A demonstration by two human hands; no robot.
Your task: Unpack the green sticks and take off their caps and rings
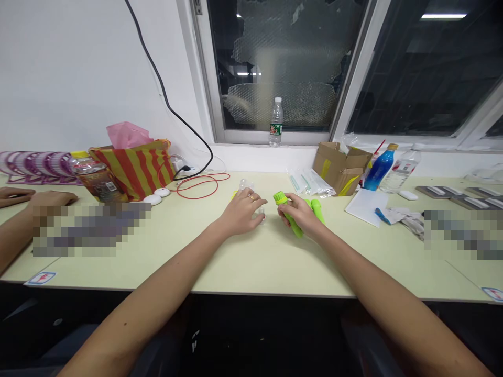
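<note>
My right hand [299,213] is closed around a bright green tube-shaped piece [286,210] with a ridged round cap, held just above the pale table [251,262]. Another green piece [317,210] lies right behind that hand. My left hand [242,210], with a ring on one finger, rests palm down on the table, its fingers curled over small clear plastic parts [261,214]. More clear parts [245,184] sit just beyond its fingertips. The two hands are a few centimetres apart.
A red-and-yellow striped bag [135,167] and a lying bottle [94,178] are at the left, with a red cable loop [198,186]. A cardboard box [340,166], plastic sleeves [308,182], two bottles [387,166] and white paper [363,207] stand right. Another person's hands [23,198] rest far left.
</note>
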